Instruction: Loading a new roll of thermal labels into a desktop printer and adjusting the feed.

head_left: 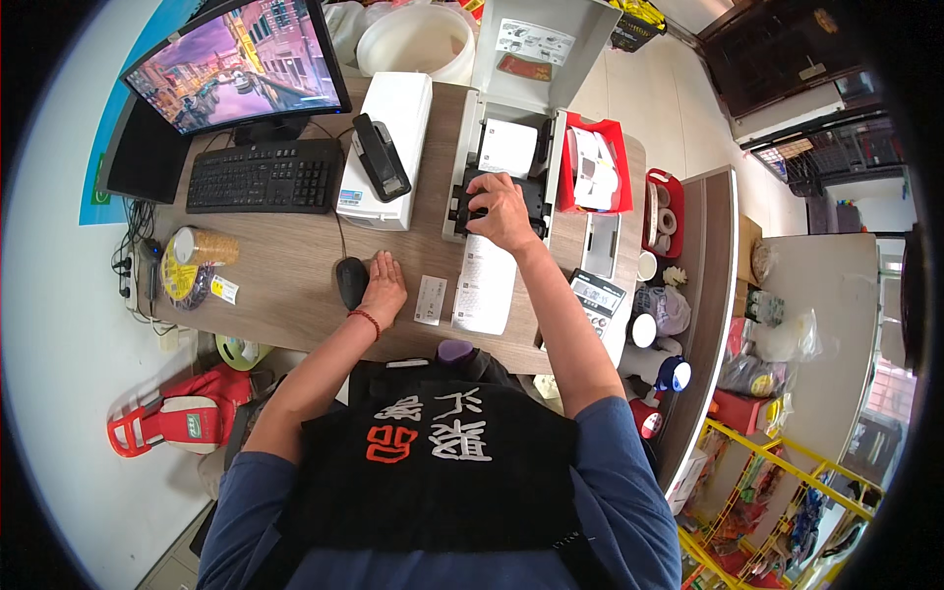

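A label printer (pixel 456 184) stands on the wooden desk (pixel 280 251) with its lid raised. Inside it is a roll of white labels (pixel 509 145), and a printed label strip (pixel 483 295) extends from its front toward me. My right hand (pixel 500 210) rests on the printer's black inner mechanism, fingers bent; whether they grip a part is hidden. My left hand (pixel 383 291) lies flat on the desk, right beside a black computer mouse (pixel 352 282), with nothing in it. Between the left hand and the strip lies a small loose printed label (pixel 431 300).
A black keyboard (pixel 264 175) and a monitor (pixel 243 59) stand at the left. A black handheld device (pixel 381 158) lies on a white box (pixel 391 103). Right of the printer are a red basket (pixel 625 188) and a calculator (pixel 596 295). A jar (pixel 206 246) lies at the left.
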{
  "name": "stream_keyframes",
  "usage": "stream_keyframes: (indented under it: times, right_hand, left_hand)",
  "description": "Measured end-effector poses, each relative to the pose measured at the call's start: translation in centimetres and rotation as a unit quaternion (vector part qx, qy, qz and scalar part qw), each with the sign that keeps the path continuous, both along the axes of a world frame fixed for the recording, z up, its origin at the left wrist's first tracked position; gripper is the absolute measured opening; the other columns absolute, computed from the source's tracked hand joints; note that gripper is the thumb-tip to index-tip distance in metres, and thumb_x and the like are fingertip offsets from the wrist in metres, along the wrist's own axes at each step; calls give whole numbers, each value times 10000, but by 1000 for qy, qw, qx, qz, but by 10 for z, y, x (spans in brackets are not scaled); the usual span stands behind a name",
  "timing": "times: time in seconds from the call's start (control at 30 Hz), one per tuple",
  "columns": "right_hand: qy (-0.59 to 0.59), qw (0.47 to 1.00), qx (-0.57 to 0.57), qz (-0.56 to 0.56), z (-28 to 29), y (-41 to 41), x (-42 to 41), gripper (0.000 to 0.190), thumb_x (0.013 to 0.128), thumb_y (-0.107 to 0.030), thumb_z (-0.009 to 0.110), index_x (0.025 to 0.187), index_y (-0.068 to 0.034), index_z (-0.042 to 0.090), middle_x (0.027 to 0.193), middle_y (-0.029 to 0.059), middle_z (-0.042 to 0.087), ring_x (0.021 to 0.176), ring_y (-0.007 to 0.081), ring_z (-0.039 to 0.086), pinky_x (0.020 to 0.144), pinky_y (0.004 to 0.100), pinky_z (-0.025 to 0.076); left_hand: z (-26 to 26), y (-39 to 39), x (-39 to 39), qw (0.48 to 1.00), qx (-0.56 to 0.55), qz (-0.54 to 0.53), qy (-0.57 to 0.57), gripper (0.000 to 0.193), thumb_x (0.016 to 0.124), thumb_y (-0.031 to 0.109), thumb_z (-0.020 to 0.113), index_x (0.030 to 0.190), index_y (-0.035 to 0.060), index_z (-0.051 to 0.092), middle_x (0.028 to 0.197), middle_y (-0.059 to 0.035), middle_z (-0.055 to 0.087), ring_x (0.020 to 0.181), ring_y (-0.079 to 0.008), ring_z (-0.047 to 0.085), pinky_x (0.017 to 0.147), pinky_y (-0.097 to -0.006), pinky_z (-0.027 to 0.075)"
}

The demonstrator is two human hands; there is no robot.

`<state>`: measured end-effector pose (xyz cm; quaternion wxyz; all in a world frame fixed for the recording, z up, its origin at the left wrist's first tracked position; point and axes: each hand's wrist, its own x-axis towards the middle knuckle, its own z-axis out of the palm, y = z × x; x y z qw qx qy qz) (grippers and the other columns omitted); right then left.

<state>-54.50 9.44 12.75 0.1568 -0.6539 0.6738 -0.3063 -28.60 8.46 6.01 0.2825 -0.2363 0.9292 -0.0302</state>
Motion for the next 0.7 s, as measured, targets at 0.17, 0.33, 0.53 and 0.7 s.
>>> stream_keyframes:
  times: [0.17,0.33,0.53,0.7]
  right_hand:
    - [5,1000,13,0,1,-2,-4,170,487,-72,725,652,-72,679,985,-11,571,1021,200,477,860,346,381]
    - [27,997,64,-22,3,-3,-6,200,474,-174,758,667,-151,707,964,-31,561,1010,186,474,843,349,382]
    - [30,986,-100,-128,19,39,4,408,545,-192,796,929,-123,677,1012,59,552,1028,247,480,860,371,397]
    - [-165,921,-33,-352,-21,120,-2,312,695,-149,709,964,-10,635,921,125,589,813,252,574,735,341,468]
  left_hand:
    - [-2,-1,0,1000,-9,-7,-8,917,633,220,761,1285,-202,273,1353,-383,269,1291,-490,245,1075,-515,216]
    - [-7,1,-3,1000,-13,-4,-20,935,636,243,767,1289,-201,265,1354,-384,266,1295,-492,236,1075,-521,211]
    - [15,2,-7,997,29,6,-65,1033,576,285,810,1299,-195,250,1371,-374,244,1305,-487,215,1081,-517,203]
    - [-16,-2,3,1000,10,15,6,1079,539,282,833,1304,-192,239,1379,-369,230,1311,-486,199,1085,-514,193]
